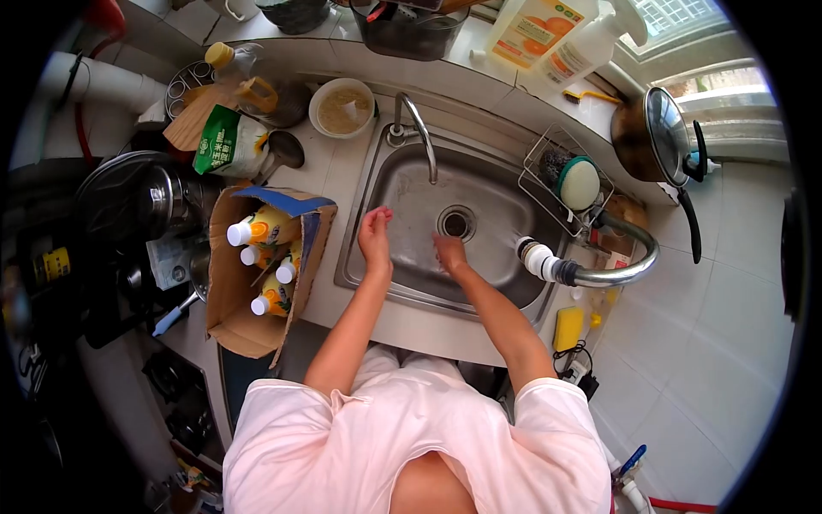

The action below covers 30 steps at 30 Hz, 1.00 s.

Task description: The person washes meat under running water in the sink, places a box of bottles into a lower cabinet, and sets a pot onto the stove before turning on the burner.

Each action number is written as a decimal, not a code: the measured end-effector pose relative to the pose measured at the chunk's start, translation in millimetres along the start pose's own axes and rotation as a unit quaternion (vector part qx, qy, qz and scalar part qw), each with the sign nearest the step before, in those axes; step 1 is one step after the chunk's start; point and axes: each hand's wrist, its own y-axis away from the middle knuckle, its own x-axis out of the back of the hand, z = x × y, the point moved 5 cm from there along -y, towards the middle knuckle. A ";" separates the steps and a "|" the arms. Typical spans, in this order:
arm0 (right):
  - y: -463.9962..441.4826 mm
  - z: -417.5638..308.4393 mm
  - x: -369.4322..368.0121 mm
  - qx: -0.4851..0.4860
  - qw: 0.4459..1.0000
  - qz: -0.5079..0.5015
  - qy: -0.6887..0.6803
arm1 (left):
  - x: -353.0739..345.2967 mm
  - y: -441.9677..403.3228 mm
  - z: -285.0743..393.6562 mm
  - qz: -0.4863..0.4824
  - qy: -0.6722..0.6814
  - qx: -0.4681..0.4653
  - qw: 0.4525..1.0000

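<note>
My left hand (375, 242) hovers over the left rim of the steel sink (411, 163), fingers loosely curled and apart, with nothing visible in it. Inside the basin, my right hand (450, 254) hangs just below the drain (456, 223). Its fingers point away from me, partly spread, and I see nothing held. A thin curved tap (419, 128) arches over the back of the sink. From the right, a thick bent faucet with a white nozzle (538, 259) points toward my right hand; whether water flows cannot be made out clearly.
Left of the sink stands a cardboard box (224, 295) with several white-capped bottles (272, 224). Behind it are a green-and-white bag (229, 144) and a white bowl (342, 109). A wire rack (548, 184), a lidded pot (655, 137) and a yellow sponge (568, 329) are at right.
</note>
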 end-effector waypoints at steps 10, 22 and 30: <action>-2.9 -42.7 99.2 0.066 0.922 -0.121 -0.361 | -125.0 42.7 -60.1 -0.227 -0.065 0.073 0.969; 30.7 -47.9 144.4 0.331 0.943 -0.021 -0.016 | -135.1 -0.5 -105.1 -0.250 -0.140 0.146 0.947; 21.0 -57.6 131.2 0.309 0.947 -0.079 -0.023 | -141.6 7.6 -54.8 -0.307 -0.028 0.267 0.913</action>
